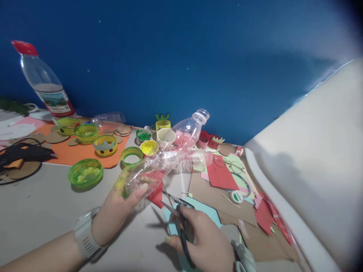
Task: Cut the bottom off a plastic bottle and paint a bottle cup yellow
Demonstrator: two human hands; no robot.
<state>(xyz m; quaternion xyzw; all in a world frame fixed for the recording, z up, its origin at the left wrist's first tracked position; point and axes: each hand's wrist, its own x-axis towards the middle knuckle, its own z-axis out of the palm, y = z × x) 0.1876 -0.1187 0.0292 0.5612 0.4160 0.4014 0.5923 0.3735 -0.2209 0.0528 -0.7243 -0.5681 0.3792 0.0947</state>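
My left hand (129, 200) is wrapped round a clear plastic bottle (138, 173) held slantwise above the table, its neck end pointing right. Yellow-green stains show on the back of that hand. In my right hand (205, 236) are scissors (183, 238) with dark handles. Their blades point up and left, slightly parted, close to a red paper piece (155, 189) by the bottle; whether they touch it I cannot tell. A dark pen (183, 202) lies just beyond the scissors. Behind the held bottle stands a cut bottle top (187, 126) with pink material inside.
Green and yellow rings (86, 173) and small cups of green and yellow bits (149, 147) stand left and centre. A glue gun (22, 155) and a tall red-capped bottle (52, 87) are far left. Cardboard (227, 204), red paper (221, 173) and glasses (236, 166) lie right. A blue wall (170, 56) rises behind.
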